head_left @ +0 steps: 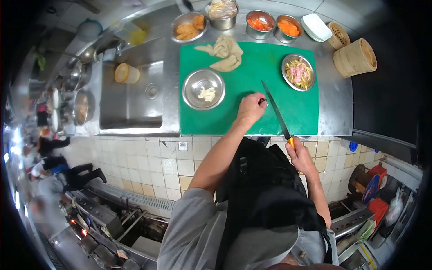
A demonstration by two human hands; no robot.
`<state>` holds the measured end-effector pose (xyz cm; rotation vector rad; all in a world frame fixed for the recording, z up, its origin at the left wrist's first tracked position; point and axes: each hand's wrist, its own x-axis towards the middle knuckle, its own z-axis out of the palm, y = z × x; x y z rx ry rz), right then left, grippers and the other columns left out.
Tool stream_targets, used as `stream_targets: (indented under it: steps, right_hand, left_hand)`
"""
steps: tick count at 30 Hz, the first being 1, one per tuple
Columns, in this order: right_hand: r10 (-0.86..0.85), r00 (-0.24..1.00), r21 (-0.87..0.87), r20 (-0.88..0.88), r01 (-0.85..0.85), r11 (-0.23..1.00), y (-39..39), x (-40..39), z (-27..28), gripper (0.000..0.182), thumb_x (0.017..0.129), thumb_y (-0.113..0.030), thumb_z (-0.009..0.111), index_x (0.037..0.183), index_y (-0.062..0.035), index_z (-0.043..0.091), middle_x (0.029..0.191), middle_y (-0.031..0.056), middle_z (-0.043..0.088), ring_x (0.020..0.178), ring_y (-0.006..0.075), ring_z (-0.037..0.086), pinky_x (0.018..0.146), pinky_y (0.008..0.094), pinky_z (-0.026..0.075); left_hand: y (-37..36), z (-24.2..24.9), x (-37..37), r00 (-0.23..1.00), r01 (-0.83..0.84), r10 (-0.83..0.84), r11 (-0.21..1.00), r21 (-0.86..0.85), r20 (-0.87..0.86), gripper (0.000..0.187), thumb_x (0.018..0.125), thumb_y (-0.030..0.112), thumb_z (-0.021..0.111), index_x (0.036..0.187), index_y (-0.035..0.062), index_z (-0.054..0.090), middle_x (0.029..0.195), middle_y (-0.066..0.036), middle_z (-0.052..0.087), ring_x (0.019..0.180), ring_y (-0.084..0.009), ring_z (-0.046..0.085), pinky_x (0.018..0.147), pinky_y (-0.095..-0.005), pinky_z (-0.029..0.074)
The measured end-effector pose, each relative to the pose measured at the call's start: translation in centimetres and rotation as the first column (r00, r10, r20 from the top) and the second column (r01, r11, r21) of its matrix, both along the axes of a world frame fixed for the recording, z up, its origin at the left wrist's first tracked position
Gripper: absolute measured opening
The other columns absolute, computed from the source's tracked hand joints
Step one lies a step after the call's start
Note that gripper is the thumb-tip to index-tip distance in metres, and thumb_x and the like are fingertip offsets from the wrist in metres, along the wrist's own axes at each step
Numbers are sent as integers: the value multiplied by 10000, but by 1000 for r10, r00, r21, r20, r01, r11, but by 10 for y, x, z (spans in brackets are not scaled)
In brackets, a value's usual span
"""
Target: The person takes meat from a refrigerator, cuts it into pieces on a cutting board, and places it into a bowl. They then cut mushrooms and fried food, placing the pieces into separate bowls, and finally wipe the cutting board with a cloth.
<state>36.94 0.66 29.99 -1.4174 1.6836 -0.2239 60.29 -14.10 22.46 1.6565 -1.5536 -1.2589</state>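
Observation:
My left hand [250, 109] rests on the green cutting board [252, 85], fingers curled, pinching a small dark piece [262, 101] at the fingertips. My right hand [300, 156] grips the yellow handle of a long knife [275, 112] at the board's near edge. The blade slants up across the board, its tip just right of the dark piece. A steel bowl [203, 88] with a few white pieces sits left of my left hand. Another steel bowl [298, 72], holding pink meat and pale strips, stands at the board's right. Beige folded sheets [225, 54] lie at the far edge.
Behind the board stand bowls of fried pieces [189, 27], red chunks [260, 21] and orange chunks [288, 28], a white dish [316, 27] and bamboo steamers [355, 57]. A steel sink [130, 101] with a yellow cup [126, 73] lies to the left. People work at far left.

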Motion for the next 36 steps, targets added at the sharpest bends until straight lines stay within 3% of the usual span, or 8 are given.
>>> stream_targets:
  steps: [1, 4, 6, 10, 14, 16, 28, 36]
  right_hand:
    - [28, 1000, -46, 2, -28, 999, 0, 1, 2, 359, 1085, -316, 578, 1293, -29, 514, 881, 298, 679, 860, 521, 674, 714, 524, 507]
    - [39, 999, -27, -19, -40, 999, -1, 0, 9, 370, 1086, -294, 573, 1325, -20, 501, 915, 314, 686, 895, 534, 673, 727, 548, 507]
    - [49, 999, -43, 2, -49, 998, 1, -5, 9, 370, 1081, -281, 582, 1329, -19, 499, 916, 314, 689, 912, 535, 674, 738, 550, 514]
    - [74, 997, -109, -27, -76, 991, 9, -10, 5, 388, 1083, -271, 593, 1357, -17, 493, 869, 261, 684, 855, 482, 699, 724, 499, 526]
    - [122, 991, -103, -48, -126, 987, 13, -13, 9, 399, 1076, -261, 605, 1370, -17, 489, 902, 271, 692, 891, 491, 702, 738, 502, 535]
    - [161, 985, -132, -56, -167, 977, 16, -15, 11, 385, 1064, -252, 609, 1342, -7, 506, 922, 321, 700, 875, 533, 679, 738, 579, 537]
    - [271, 962, -124, -37, -274, 954, -3, -10, -23, 276, 1059, -171, 583, 1205, 12, 436, 867, 322, 679, 853, 540, 654, 711, 589, 501]
    - [240, 966, -99, -99, -250, 963, 12, -16, 13, 257, 1058, -167, 589, 1155, -2, 417, 827, 327, 670, 819, 555, 651, 678, 602, 496]
  left_hand:
    - [-2, -8, -2, 994, -4, 23, 984, -179, 104, 340, 869, 227, 809, 1171, 87, 741, 981, -155, 747, 858, -318, 743, 832, -422, 592]
    - [-5, -9, 9, 988, -104, 128, 963, -247, 84, 316, 885, 193, 799, 1172, 74, 739, 987, -147, 741, 828, -290, 740, 775, -400, 597]
    - [-4, -2, 25, 992, -122, 109, 952, -281, -60, 243, 902, 108, 751, 1138, 54, 725, 1029, -191, 716, 920, -369, 716, 820, -439, 589]
    - [3, 1, 41, 987, 156, -150, 886, -437, 50, 218, 951, 80, 684, 1164, 68, 727, 1132, -129, 721, 967, -364, 712, 828, -440, 592]
    - [-1, -3, 35, 971, 240, -217, 853, -464, 102, 200, 937, 79, 708, 1132, 47, 743, 1117, -133, 725, 950, -352, 715, 834, -435, 592]
    - [-3, -2, 33, 966, 259, -229, 852, -455, 120, 186, 939, 87, 708, 1117, 51, 749, 1109, -128, 726, 949, -355, 715, 833, -440, 592]
    - [-11, -6, 34, 917, 398, -333, 813, -424, 221, 154, 970, 135, 670, 1090, 82, 752, 1066, -113, 716, 952, -353, 702, 833, -453, 588]
    - [-12, -2, 34, 903, 422, -340, 819, -389, 264, 147, 972, 122, 673, 1086, 70, 749, 1061, -119, 715, 965, -352, 701, 841, -455, 590]
